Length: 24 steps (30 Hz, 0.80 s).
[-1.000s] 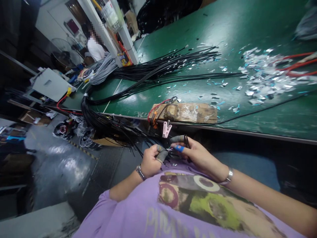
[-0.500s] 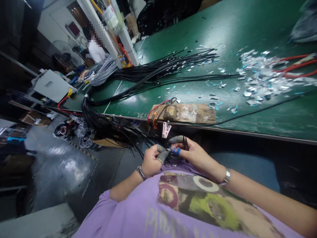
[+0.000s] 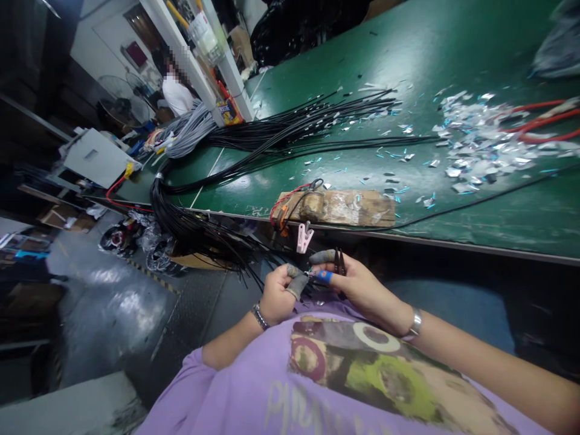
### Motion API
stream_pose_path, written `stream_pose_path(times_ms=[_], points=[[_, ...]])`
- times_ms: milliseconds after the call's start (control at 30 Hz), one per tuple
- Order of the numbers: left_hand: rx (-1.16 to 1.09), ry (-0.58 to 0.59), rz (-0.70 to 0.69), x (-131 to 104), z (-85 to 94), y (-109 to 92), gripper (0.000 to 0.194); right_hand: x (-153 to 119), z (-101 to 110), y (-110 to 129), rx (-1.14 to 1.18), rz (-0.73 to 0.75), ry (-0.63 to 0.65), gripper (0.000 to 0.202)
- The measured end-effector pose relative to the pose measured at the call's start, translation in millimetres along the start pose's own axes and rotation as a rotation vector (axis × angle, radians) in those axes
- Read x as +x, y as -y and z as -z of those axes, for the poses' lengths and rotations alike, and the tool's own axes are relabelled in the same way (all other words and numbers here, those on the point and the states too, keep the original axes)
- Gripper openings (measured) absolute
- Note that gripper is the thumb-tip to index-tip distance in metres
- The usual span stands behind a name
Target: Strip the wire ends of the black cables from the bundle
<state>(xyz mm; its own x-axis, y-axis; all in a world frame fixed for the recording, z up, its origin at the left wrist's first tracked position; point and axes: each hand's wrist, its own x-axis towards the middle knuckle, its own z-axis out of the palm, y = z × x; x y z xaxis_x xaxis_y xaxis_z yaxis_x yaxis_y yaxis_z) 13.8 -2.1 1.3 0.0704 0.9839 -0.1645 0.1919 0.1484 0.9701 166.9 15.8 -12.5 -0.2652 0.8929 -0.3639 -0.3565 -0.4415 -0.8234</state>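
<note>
My left hand [image 3: 277, 296], with grey covers on thumb and forefinger, is closed in a pinch on the end of a black cable. Fine wires [image 3: 309, 273] stick out of that end between my two hands. My right hand [image 3: 362, 287] pinches these wires; one finger wears a grey cover, and blue tape wraps another digit. Tucked in the same hand is a dark two-pronged tool [image 3: 339, 261] that looks like tweezers, prongs upward. Just above the fingers, a pale pink clip [image 3: 304, 238] hangs at the table edge. The exact grip on the wires is too small to make out.
On the green table [image 3: 453, 229] lie a wooden block [image 3: 362, 207], long black cables [image 3: 272, 133] and scattered foil scraps [image 3: 480, 145]. A cable bundle [image 3: 172, 211] droops over the edge at left. Red-handled cord [image 3: 544, 121] lies right. A person [image 3: 176, 93] sits far back.
Both hands stay almost in place, with only slight finger movement at the wires. A small greenish spot now shows near the right fingertips.
</note>
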Motion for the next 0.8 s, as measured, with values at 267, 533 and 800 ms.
stream_pose_path(times_ms=[267, 533, 800], points=[[0.004, -0.007, 0.039, 0.8, -0.9, 2.9, 0.044, 0.8, -0.1, -4.4, 0.084, -0.024, -0.001, 0.042], [-0.003, -0.012, 0.078, 0.8, -0.9, 4.2, 0.046, 0.4, -1.6, -1.1, 0.089, -0.009, 0.002, 0.039], [-0.007, -0.02, 0.085, 1.7, -1.6, 2.0, 0.043, 0.5, -0.7, -2.6, 0.067, -0.001, 0.033, 0.032]])
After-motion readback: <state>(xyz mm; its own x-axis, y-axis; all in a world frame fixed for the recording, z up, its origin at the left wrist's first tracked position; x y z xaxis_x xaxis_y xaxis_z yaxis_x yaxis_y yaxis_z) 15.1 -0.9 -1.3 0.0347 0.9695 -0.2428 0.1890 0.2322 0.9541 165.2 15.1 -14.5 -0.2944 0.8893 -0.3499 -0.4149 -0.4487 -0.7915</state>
